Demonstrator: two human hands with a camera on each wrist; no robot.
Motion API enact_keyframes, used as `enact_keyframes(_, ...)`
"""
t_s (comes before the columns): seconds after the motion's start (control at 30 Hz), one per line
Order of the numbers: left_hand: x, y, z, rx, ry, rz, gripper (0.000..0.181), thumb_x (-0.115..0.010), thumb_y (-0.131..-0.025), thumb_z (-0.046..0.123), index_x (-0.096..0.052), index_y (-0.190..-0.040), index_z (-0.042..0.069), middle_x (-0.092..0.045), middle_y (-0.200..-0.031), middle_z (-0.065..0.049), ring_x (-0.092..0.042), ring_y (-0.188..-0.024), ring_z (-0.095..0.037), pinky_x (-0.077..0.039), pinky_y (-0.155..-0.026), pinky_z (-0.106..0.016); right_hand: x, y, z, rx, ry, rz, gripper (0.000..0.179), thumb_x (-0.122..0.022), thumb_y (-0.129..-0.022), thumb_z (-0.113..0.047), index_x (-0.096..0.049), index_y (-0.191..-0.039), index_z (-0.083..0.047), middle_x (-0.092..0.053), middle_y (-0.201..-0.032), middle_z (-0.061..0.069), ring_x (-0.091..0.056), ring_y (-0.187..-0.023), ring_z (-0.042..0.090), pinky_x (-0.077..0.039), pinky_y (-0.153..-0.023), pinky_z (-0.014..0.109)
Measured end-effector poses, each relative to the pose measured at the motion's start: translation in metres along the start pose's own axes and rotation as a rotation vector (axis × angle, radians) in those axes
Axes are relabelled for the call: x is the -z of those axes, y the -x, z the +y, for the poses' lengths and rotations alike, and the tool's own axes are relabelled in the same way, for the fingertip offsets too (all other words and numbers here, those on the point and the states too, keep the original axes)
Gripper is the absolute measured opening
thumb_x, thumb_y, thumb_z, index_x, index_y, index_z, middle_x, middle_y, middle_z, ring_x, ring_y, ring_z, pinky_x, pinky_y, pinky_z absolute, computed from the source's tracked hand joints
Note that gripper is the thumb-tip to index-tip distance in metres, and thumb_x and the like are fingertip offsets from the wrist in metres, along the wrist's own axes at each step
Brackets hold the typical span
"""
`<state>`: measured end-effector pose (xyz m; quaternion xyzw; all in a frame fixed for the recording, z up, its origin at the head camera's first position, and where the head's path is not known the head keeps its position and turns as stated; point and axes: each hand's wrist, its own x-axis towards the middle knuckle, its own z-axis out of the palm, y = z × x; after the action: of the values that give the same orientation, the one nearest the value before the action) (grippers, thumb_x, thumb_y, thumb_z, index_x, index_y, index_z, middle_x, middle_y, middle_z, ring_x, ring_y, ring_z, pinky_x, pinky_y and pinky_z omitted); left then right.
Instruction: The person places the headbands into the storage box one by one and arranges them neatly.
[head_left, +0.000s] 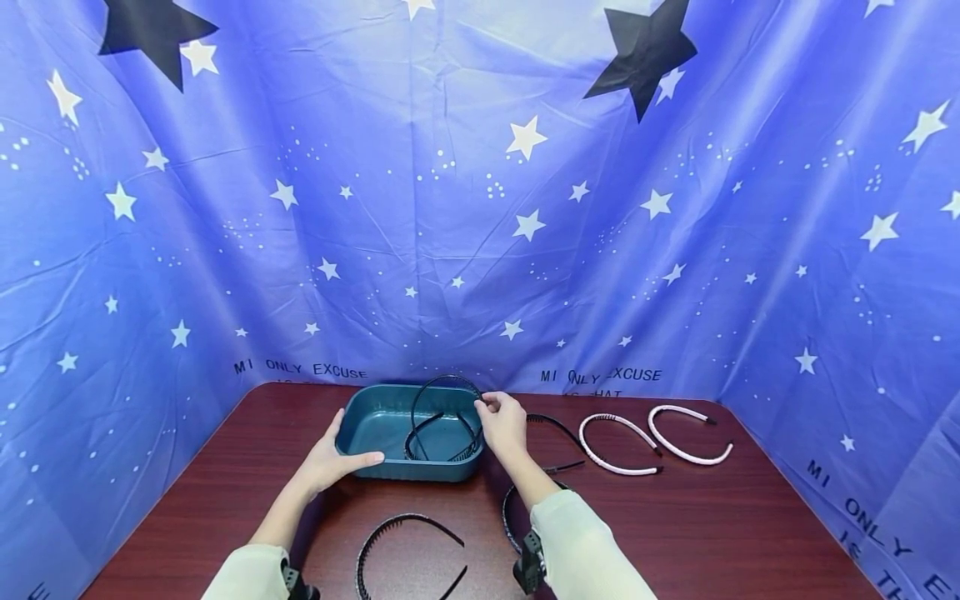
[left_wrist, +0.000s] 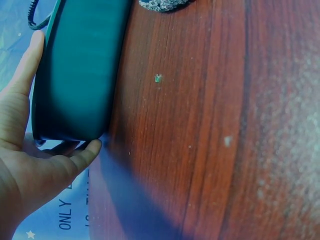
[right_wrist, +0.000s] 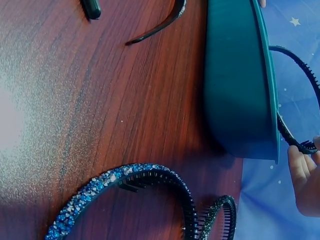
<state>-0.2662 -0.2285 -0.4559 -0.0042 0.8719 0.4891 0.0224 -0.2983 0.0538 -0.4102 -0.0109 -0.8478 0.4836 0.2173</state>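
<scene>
Head view: right hand pinches thin black toothed headband at right end of teal plastic box. Left hand spread round box's left end, thumb on near edge. Two white curved headbands on red-brown wooden table.

Left wrist view: thumb along edge, fingers touch box end.

Right wrist view: pinched headband sticks up past edge; blue-silver sparkly headband lies near box.

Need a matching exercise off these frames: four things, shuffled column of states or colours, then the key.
1. left hand
2. right hand
3. bin
4. rightmost headband in the head view

A. whitish
B. pinching a black headband
C. teal
D. gripping one end of the bin

Pairs: 1-D, 2-B, 3-C, 4-A
</scene>
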Motion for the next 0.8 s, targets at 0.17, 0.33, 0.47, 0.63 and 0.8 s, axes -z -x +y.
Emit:
enact_keyframes(0.17, 0.0003, 0.0000, 0.0005, 0.003, -0.007, 0.000, 0.119, -0.077, -0.071, 0.046, 0.005, -0.152, 0.014, -0.006, -0.157, -0.018, -0.015, -0.141, -0.043, -0.022, -0.109, -0.062, 0.0003, -0.0005, -0.0009, -0.022, -0.004, -0.017, 0.016, -0.070, -0.083, -0.016, -0.072, -0.094, -0.004, -0.065, -0.073, 0.008, -0.057, -0.064, 0.014, -0.047, -0.059, 0.026)
enact_keyframes(0.33, 0.0004, 0.0002, 0.0016, 0.008, -0.006, -0.002, 0.119, -0.077, -0.071, 0.047, 0.004, -0.152, 0.015, -0.006, -0.157, -0.019, -0.015, -0.141, -0.043, -0.022, -0.109, -0.062, -0.0008, -0.0004, -0.0004, -0.029, 0.007, -0.035, 0.017, -0.070, -0.083, -0.017, -0.072, -0.094, -0.004, -0.066, -0.074, 0.007, -0.058, -0.066, 0.014, -0.047, -0.059, 0.027)
enact_keyframes(0.47, 0.0005, 0.0005, 0.0018, 0.007, -0.009, -0.004, 0.119, -0.077, -0.071, 0.047, 0.004, -0.152, 0.015, -0.006, -0.157, -0.019, -0.015, -0.141, -0.043, -0.022, -0.108, -0.062, -0.0022, -0.0002, 0.0013, -0.031, 0.011, -0.051, 0.018, -0.070, -0.083, -0.017, -0.072, -0.095, -0.004, -0.065, -0.075, 0.008, -0.058, -0.067, 0.014, -0.047, -0.061, 0.028)
enact_keyframes(0.63, 0.0007, 0.0007, 0.0012, 0.009, -0.010, -0.007, 0.120, -0.077, -0.071, 0.047, 0.005, -0.152, 0.015, -0.005, -0.157, -0.018, -0.014, -0.141, -0.043, -0.022, -0.109, -0.062, -0.0022, -0.0002, 0.0031, -0.050, 0.016, -0.063, 0.017, -0.070, -0.083, -0.016, -0.072, -0.095, -0.004, -0.065, -0.075, 0.007, -0.057, -0.067, 0.015, -0.047, -0.061, 0.027)
enact_keyframes(0.8, 0.0003, 0.0008, 0.0016, 0.013, -0.009, -0.006, 0.120, -0.077, -0.071, 0.048, 0.005, -0.152, 0.015, -0.005, -0.157, -0.018, -0.014, -0.141, -0.043, -0.022, -0.109, -0.062, -0.0019, -0.0003, 0.0047, -0.061, 0.024, -0.068, 0.018, -0.070, -0.083, -0.017, -0.072, -0.095, -0.004, -0.064, -0.073, 0.006, -0.057, -0.066, 0.014, -0.046, -0.059, 0.026)
